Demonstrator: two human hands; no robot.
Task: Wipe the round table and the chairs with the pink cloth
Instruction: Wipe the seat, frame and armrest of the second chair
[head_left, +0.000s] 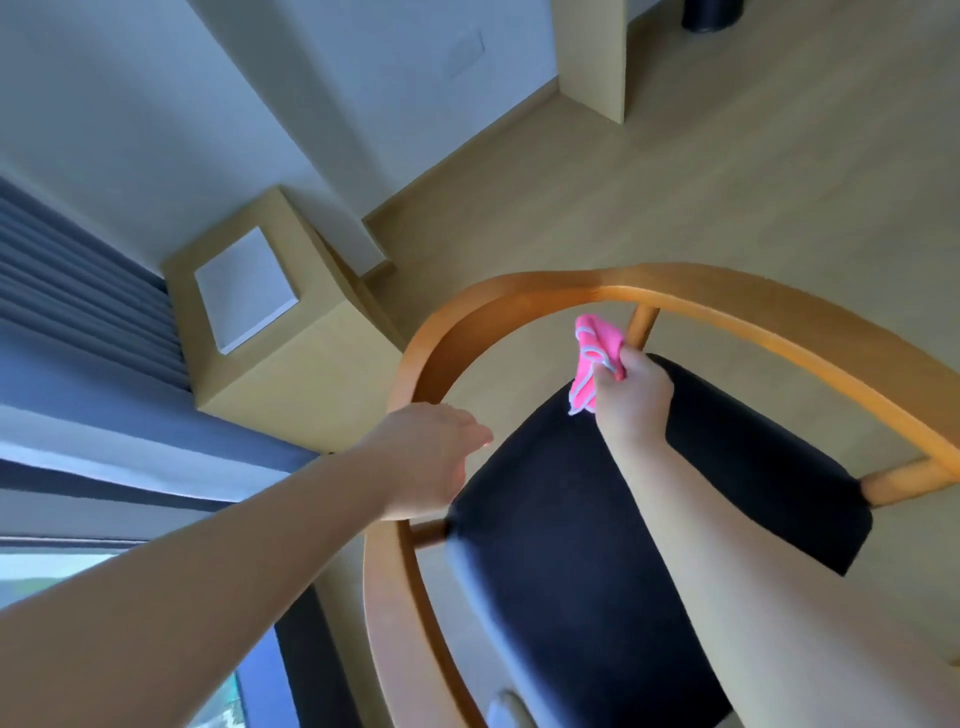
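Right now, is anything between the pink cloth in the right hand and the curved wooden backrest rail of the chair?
Nothing visible. The right hand grips the pink cloth just below the curved wooden backrest rail, beside a wooden spindle; only open air lies between. The left hand rests on the rail further left, clear of that path.

Soft, even daylight fills the room, brightest at the window (62, 582) in the lower left of the frame. Shadows are faint and there is no harsh glare. Wide-angle distortion bends the walls and floor lines toward the edges. The whole picture is slightly soft, the left hand (431, 457) mildly blurred.
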